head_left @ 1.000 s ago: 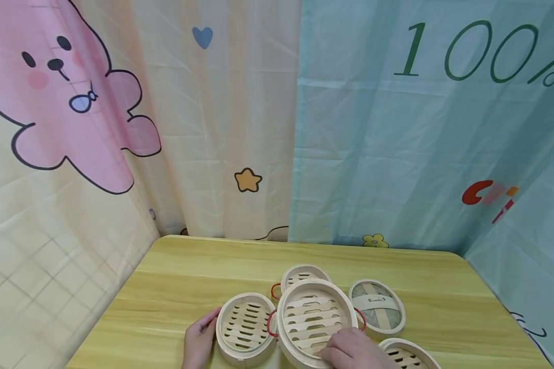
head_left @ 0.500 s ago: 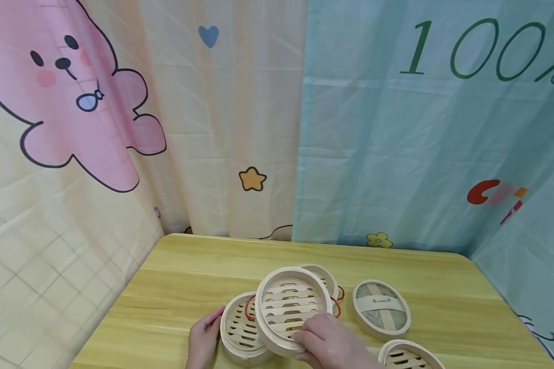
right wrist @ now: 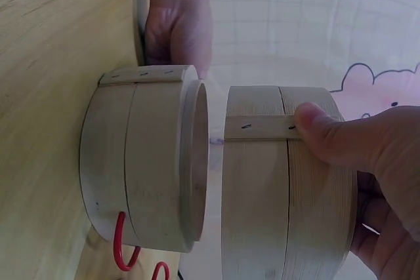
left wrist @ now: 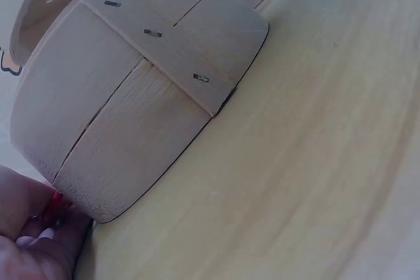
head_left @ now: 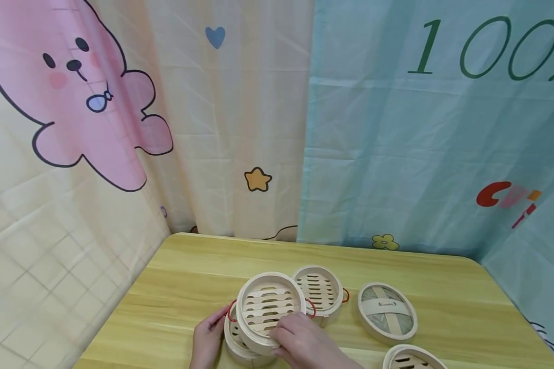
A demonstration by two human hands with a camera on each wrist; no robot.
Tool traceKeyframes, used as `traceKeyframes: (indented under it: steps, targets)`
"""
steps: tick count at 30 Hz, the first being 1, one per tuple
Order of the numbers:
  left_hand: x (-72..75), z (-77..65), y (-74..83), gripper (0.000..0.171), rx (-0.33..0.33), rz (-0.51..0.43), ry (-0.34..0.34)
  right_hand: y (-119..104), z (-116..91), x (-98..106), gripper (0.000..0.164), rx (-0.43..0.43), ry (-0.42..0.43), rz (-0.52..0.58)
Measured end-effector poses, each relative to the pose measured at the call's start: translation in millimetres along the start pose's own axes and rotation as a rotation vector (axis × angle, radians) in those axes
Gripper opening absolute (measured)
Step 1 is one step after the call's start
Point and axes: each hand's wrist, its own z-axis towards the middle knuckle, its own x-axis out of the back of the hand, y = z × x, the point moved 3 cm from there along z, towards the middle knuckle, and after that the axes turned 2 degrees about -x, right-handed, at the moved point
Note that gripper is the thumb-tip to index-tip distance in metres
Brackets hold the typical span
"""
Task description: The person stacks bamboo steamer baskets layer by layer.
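Note:
My right hand (head_left: 304,341) grips a round bamboo steamer basket (head_left: 266,302) by its near wall, thumb outside, slatted floor showing and red cord handles at its sides. This basket is held over a second steamer basket (head_left: 242,354) on the table. A gap shows between the two in the right wrist view, where the lower basket (right wrist: 154,162) has a stepped rim. My left hand (head_left: 206,341) is at the left side of the lower basket. In the left wrist view the left fingers (left wrist: 36,234) close around its red handle (left wrist: 52,209).
Behind the held basket stands another steamer basket (head_left: 317,292) with a red handle. A woven bamboo lid (head_left: 388,313) lies to its right, and one more basket (head_left: 413,360) is cut off by the bottom edge. Printed curtains (head_left: 240,128) hang behind the wooden table (head_left: 189,271).
My right hand has carried its basket leftward until it covers much of the lower one, uncovering the basket behind. The left hand stays beside the lower basket. The head view has shifted slightly.

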Motion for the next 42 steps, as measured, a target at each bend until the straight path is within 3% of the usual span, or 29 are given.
traceKeyframes:
  steps: [13,25,35,42]
  targets:
    - [5.1,1.0,-2.1,0.026,0.002,0.056,0.037,-5,4,-31,0.024,0.011,-0.070,-0.042]
    - [5.8,0.1,-1.7,0.026,0.009,0.132,0.056,-7,7,-38,0.024,-0.020,-0.092,-0.042]
    - [5.2,-1.4,1.9,0.012,-0.004,0.191,0.099,-8,11,-44,0.025,-0.036,-0.108,-0.072]
    - [3.2,-0.9,2.6,0.015,-0.015,0.210,0.076,-7,10,-46,0.025,-0.070,-0.157,-0.073]
